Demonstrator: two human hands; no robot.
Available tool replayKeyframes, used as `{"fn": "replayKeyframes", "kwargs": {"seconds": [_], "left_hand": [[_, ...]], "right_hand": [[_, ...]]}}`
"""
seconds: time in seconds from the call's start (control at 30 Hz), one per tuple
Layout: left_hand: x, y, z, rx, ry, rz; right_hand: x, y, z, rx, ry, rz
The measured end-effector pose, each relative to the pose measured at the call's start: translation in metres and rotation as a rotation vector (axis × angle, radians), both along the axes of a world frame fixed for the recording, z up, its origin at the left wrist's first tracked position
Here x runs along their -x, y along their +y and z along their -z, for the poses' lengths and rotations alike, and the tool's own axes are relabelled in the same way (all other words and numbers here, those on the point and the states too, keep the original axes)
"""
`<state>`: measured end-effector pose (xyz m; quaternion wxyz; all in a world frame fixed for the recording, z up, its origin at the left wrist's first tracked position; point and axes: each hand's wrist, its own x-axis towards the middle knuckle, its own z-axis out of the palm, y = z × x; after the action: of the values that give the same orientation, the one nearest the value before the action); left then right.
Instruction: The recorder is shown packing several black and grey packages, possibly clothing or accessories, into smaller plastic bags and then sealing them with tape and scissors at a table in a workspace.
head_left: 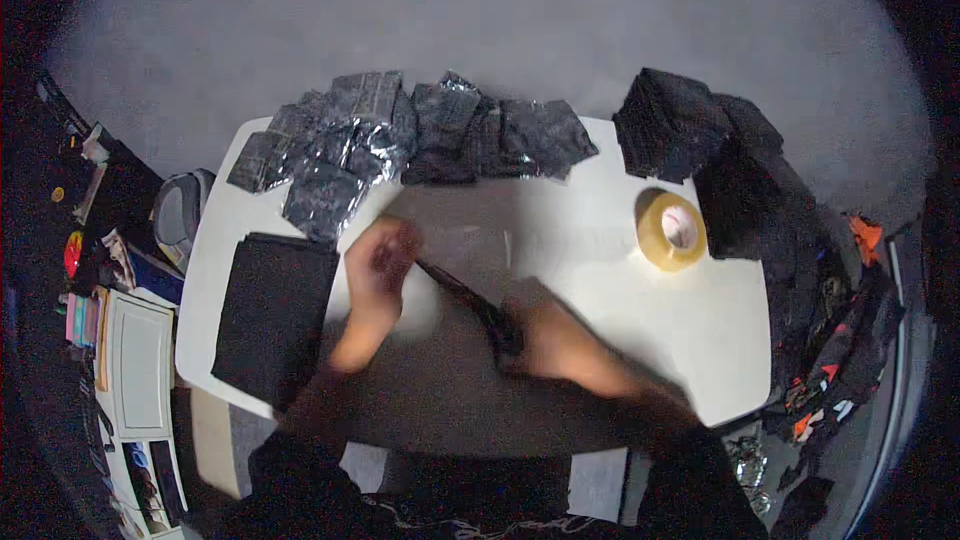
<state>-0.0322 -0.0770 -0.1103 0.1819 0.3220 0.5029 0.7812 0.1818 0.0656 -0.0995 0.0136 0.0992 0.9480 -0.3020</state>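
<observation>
My right hand (560,345), blurred by motion, is closed on one end of a thin, dark folded piece (470,300) that looks like black cloth seen edge-on. The far end of that piece reaches up toward my left hand (382,265). My left hand is smeared too, its fingers curled, and whether it touches the piece cannot be made out. Left of it lies a flat black folded cloth (275,310) on the white table (600,240). Beyond both hands, several dark packets in shiny clear plastic (345,145) lie heaped along the far edge.
A roll of clear tape (660,230) sits on the table's right side. Dark folded cloth is stacked (670,125) at the far right corner, with more dark cloth (745,200) down the right edge. A white cabinet (140,365) stands left of the table.
</observation>
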Motion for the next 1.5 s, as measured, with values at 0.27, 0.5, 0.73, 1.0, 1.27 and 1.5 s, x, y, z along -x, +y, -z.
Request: {"fn": "replayKeyframes", "kwargs": {"seconds": [0.27, 0.5, 0.73, 1.0, 1.27, 1.5], "left_hand": [[-0.006, 0.003, -0.016, 0.22, 0.534, -0.031], [-0.012, 0.003, -0.002, 0.25, 0.616, -0.014], [-0.01, -0.002, 0.025, 0.177, 0.34, -0.112], [-0.007, -0.005, 0.045, -0.112, 0.066, 0.175], [-0.02, -0.021, 0.032, -0.152, 0.279, -0.06], [-0.028, -0.025, 0.006, -0.242, 0.2, -0.135]], "right_hand": [[0.003, 0.004, 0.016, 0.466, 0.042, 0.431], [0.003, -0.001, 0.042, 0.329, 0.275, 0.316], [-0.002, -0.007, 0.05, 0.669, 0.398, 0.311], [-0.034, -0.057, 0.012, 0.052, 0.565, 0.576], [-0.029, -0.055, 0.032, -0.316, 0.614, 0.517], [-0.029, -0.059, 0.041, -0.46, 0.497, 0.511]]}}
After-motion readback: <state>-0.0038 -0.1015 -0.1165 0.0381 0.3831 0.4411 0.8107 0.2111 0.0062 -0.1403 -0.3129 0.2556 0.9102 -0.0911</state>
